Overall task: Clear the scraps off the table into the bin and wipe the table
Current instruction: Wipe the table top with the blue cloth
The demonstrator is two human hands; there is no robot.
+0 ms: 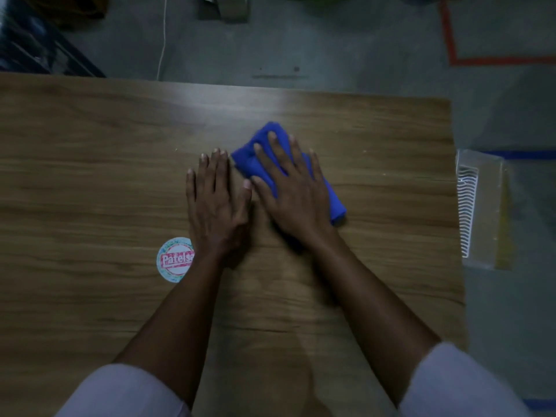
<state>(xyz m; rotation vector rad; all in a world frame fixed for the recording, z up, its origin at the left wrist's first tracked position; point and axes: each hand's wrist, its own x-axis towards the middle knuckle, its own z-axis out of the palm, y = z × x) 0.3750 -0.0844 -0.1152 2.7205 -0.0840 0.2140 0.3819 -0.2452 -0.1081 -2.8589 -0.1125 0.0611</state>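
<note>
A folded blue cloth [264, 139] lies on the wooden table [90, 176] near its middle. My right hand [294, 191] lies flat on top of the cloth, fingers spread, pressing it onto the wood. My left hand [215, 197] rests flat on the bare table just left of the cloth, fingers together, holding nothing. A few tiny pale specks [364, 151] dot the wood to the right of the cloth. A clear bin [481, 206] with a white slatted side stands on the floor just beyond the table's right edge.
A round white sticker [174, 260] with red lettering is on the table by my left wrist. Beyond the far edge is grey floor with orange tape [451, 40], a white cord [164, 37], a cardboard piece [231, 7] and dark equipment [36, 46] at far left.
</note>
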